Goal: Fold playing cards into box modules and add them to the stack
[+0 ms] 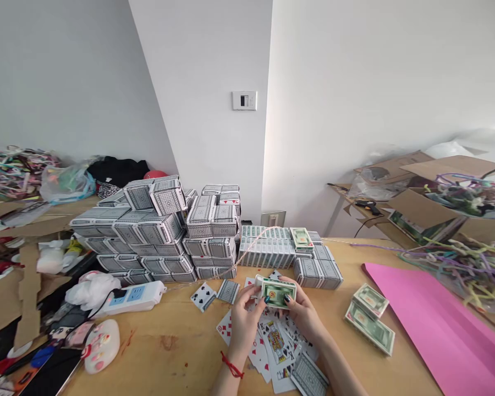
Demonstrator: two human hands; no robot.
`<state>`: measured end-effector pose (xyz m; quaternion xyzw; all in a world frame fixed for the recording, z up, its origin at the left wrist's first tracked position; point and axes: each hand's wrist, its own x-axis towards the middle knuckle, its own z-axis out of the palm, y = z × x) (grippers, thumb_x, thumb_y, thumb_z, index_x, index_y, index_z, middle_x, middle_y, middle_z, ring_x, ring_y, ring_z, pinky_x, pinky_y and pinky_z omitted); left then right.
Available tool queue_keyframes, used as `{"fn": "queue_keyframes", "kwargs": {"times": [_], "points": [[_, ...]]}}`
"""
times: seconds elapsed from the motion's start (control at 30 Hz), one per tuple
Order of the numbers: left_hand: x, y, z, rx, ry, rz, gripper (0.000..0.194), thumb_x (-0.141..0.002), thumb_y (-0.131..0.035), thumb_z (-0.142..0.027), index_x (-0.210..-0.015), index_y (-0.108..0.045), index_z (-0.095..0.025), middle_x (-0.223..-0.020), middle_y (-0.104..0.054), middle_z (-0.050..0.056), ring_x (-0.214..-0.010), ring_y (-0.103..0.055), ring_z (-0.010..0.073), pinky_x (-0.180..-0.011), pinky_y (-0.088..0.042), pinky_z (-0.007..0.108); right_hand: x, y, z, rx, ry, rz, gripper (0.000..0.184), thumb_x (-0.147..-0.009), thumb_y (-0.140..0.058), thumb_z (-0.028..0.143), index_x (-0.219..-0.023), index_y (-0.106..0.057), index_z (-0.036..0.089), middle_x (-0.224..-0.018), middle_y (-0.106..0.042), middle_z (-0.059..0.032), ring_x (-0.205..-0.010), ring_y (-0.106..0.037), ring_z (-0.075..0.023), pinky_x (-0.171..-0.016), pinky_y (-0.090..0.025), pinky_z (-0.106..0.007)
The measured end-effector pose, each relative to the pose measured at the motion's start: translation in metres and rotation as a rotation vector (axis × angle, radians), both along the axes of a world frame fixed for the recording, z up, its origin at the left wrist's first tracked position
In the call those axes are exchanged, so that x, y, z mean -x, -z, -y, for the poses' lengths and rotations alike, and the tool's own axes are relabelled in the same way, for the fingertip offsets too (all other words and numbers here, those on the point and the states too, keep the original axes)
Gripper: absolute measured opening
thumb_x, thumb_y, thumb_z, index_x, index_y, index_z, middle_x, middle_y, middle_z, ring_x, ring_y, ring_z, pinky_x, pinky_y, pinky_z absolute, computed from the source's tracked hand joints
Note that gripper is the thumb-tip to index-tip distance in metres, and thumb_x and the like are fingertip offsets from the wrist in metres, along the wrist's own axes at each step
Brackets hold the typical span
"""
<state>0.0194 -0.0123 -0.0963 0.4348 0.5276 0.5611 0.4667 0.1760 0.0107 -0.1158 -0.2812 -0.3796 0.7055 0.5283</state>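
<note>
A small green card box (277,291) printed like a banknote is held between both hands, above a spread of loose playing cards (277,344). My left hand (247,308) grips its left end, with the thumb on the printed face. On the right end, my right hand (304,313) does the same with its thumb. A white part shows at the box's left end; whether it is an open flap I cannot tell. Beyond the hands stands a row of card boxes (268,247), one green box (301,238) lying on top. Two more green boxes (370,319) lie to the right.
Tall stacks of grey-backed card decks (148,234) rise at the back left. A white power strip (134,297) and a computer mouse (102,346) lie in front of them. Pink paper (429,330) covers the right side, beside tangled pipe cleaners (466,264) and a cardboard box (421,214).
</note>
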Motion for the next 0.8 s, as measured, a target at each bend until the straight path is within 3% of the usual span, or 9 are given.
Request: {"fn": "queue_keyframes", "kwargs": {"times": [0.27,0.47,0.8], "points": [[0.01,0.003,-0.007,0.08,0.163,0.094,0.024,-0.063,-0.071,-0.033,-0.074,-0.072,-0.013,-0.09,-0.068,0.011,-0.081,-0.062,0.0233,-0.07,-0.049,0.029,-0.005,-0.001,0.001,0.018,-0.062,0.033,0.039,-0.068,-0.069,0.032,-0.104,-0.056,0.023,-0.081,-0.062,-0.0017,-0.055,-0.055,-0.0148,-0.049,-0.044,-0.026],[0.015,0.0,-0.01,0.067,0.195,0.152,0.02,-0.064,-0.07,-0.032,-0.072,-0.074,-0.014,-0.104,-0.063,0.012,-0.096,-0.058,0.0274,-0.078,-0.048,0.032,-0.004,-0.003,-0.001,0.011,-0.009,0.042,0.024,-0.068,-0.069,0.037,-0.081,-0.064,0.017,-0.069,-0.061,-0.0022,-0.049,-0.051,-0.0119,-0.046,-0.041,-0.024],[0.016,-0.003,-0.009,0.089,0.14,0.151,0.02,-0.062,-0.07,-0.033,-0.072,-0.075,-0.016,-0.111,-0.06,0.012,-0.111,-0.049,0.0325,-0.085,-0.045,0.036,-0.011,-0.001,-0.006,0.028,0.039,0.039,0.025,-0.069,-0.068,0.037,-0.079,-0.066,0.014,-0.066,-0.062,-0.0035,-0.045,-0.052,-0.0121,-0.044,-0.042,-0.025]]}}
